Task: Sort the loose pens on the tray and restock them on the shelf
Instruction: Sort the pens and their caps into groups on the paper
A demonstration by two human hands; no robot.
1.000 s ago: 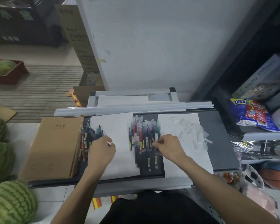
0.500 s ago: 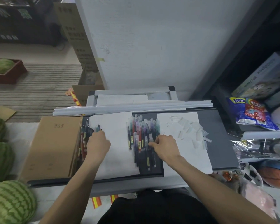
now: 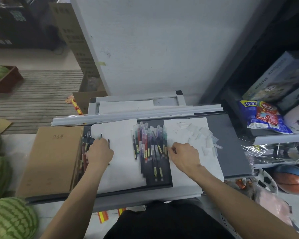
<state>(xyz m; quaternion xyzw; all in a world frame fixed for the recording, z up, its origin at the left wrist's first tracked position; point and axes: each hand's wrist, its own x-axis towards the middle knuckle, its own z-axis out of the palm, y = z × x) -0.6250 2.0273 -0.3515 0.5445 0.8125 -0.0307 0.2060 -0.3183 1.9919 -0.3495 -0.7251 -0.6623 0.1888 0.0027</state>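
Note:
A dark grey tray (image 3: 231,145) lies in front of me with two white paper sheets on it. Several coloured capped pens (image 3: 148,145) lie in a heap in the middle. A second group of dark pens (image 3: 85,145) lies at the left, beside a brown notebook (image 3: 53,157). My left hand (image 3: 99,152) rests on that left group, its fingers curled round a dark pen (image 3: 108,143). My right hand (image 3: 184,156) sits at the heap's right edge and pinches a pen there. Several clear caps (image 3: 200,135) are scattered on the right sheet.
Long white strips (image 3: 136,115) lie along the tray's far edge. The shelf (image 3: 280,139) at the right holds a snack bag (image 3: 262,116) and boxes. A basketball (image 3: 292,180) sits below it. Watermelons (image 3: 9,219) lie on the floor at the left.
My left hand carried a pen from the left sheet over to the left group. My right hand shifted slightly right, to the heap's right edge.

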